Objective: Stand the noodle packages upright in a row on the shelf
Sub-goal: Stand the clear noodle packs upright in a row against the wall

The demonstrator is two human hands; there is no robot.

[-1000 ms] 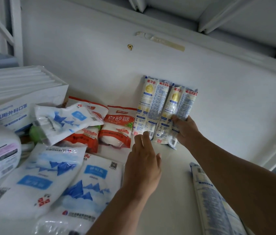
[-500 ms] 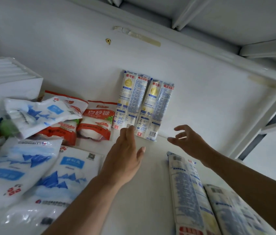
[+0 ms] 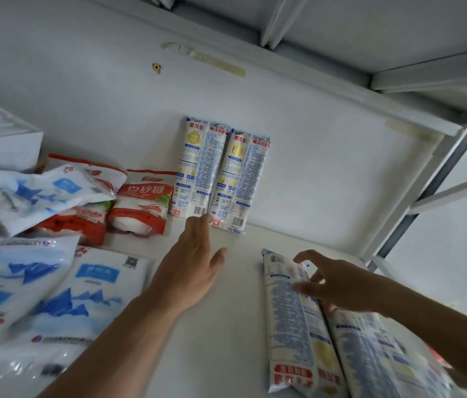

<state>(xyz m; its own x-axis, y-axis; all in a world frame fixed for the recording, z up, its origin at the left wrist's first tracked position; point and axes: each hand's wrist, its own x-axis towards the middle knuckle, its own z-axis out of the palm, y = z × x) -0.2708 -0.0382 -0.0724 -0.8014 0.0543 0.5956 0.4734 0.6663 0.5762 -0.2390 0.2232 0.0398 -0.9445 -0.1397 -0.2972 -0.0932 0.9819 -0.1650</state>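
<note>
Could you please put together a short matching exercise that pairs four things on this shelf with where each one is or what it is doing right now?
Things:
1. two upright noodle packages
2. flat noodle packages
3. left hand
4. right hand

States:
A. open, fingers spread over the far end of a flat package, no grip closed yet
B. lying on the shelf at the front right
C. standing side by side against the back wall
D. flat and open, fingertips by the foot of the standing row

Pairs: 1-C, 2-B, 3-D, 4-A
</note>
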